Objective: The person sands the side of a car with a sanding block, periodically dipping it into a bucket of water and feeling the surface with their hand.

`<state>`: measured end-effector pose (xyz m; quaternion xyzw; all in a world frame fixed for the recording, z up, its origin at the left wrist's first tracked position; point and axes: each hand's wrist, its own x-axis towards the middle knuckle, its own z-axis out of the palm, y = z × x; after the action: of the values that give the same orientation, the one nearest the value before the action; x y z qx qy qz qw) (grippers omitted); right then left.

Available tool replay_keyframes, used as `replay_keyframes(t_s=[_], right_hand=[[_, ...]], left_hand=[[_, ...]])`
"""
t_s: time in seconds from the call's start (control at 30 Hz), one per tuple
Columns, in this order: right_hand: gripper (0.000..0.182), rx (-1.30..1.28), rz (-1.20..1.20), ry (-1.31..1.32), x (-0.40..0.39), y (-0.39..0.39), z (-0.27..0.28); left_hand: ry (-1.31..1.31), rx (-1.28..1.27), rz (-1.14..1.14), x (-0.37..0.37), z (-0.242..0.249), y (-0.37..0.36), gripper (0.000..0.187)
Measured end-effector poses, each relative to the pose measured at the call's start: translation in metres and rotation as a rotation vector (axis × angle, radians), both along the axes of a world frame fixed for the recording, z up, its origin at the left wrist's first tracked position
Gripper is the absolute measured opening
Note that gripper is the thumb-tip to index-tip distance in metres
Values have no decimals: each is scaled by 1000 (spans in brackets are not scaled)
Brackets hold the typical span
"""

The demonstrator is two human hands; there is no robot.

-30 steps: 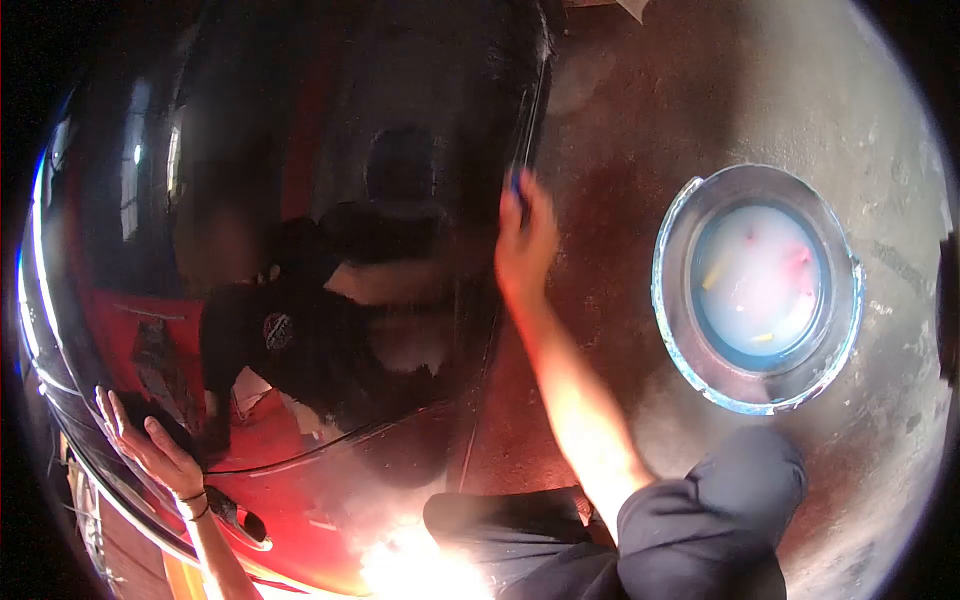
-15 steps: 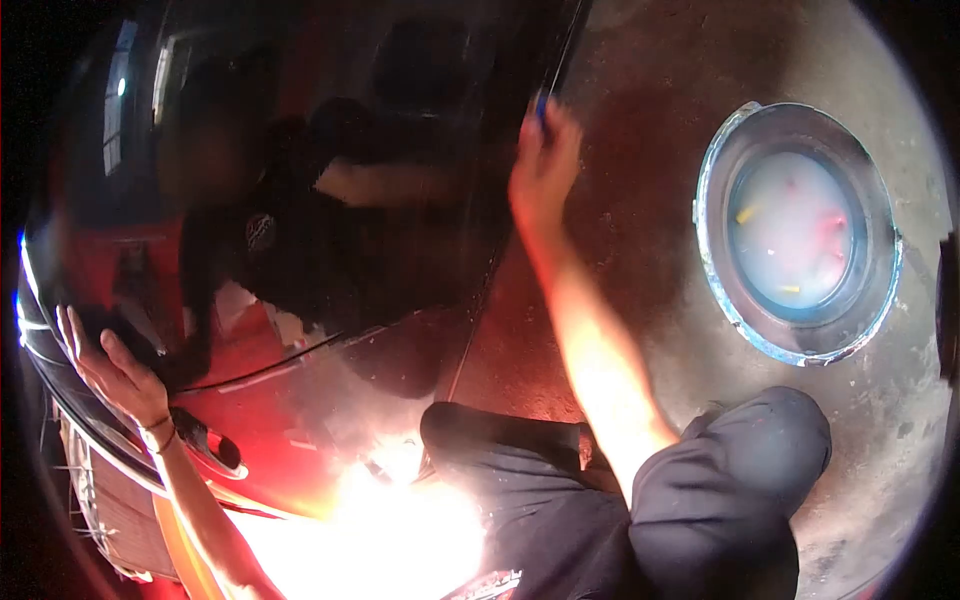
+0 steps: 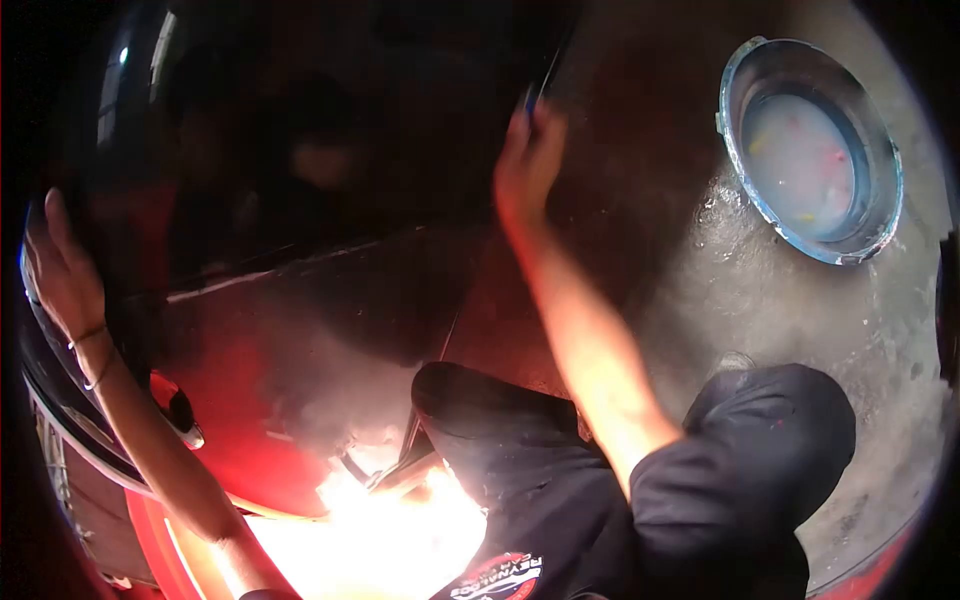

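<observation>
A dark, glossy car side panel (image 3: pixel 330 300) fills the left of the view, with a door handle (image 3: pixel 180 408) at its lower left. My left hand (image 3: pixel 68 272) lies on the curved panel, fingers stretched out. At the panel's lower edge, my right hand (image 3: pixel 530 165) is closed around a small blue thing (image 3: pixel 530 98). Only a bit of blue shows past the fingers, and the hand is slightly blurred, so its kind cannot be made out.
A round basin (image 3: pixel 735 150) with cloudy water and small red and yellow pieces stands on the concrete floor (image 3: pixel 700 300) at right. Wet floor shows beside it. My bent legs (image 3: pixel 770 440) are close to the car. A strong glare (image 3: pixel 390 530) washes out the bottom.
My left hand has slid farther up along the panel. My right hand stays near the panel's lower edge, still with the blue thing. The basin now appears higher in the view.
</observation>
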<state>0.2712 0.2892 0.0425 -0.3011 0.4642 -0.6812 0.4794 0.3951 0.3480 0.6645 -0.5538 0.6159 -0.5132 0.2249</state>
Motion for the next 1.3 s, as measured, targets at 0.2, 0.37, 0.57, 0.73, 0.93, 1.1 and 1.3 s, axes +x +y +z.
replay_keyframes(t_s=[0.2, 0.37, 0.57, 0.73, 0.93, 1.1, 1.3], right_hand=[[33, 114, 85, -146, 21, 93, -6], [33, 108, 99, -11, -3, -12, -17], [34, 247, 110, 81, 11, 132, 42], [31, 333, 117, 88, 14, 113, 41], [29, 363, 219, 109, 1, 127, 63], [33, 293, 152, 45, 14, 110, 28], [34, 48, 20, 100, 4, 112, 48]], left_hand=[[84, -13, -71, 27, 7, -15, 56], [34, 74, -177, 87, 30, -20, 57], [-22, -3, 148, 21, 16, -32, 60], [109, -68, -93, -8, -33, -26, 65], [65, -91, -185, -38, -52, -26, 69], [47, -73, -168, -34, -49, -21, 68], [56, -58, -152, -32, -46, -21, 64]])
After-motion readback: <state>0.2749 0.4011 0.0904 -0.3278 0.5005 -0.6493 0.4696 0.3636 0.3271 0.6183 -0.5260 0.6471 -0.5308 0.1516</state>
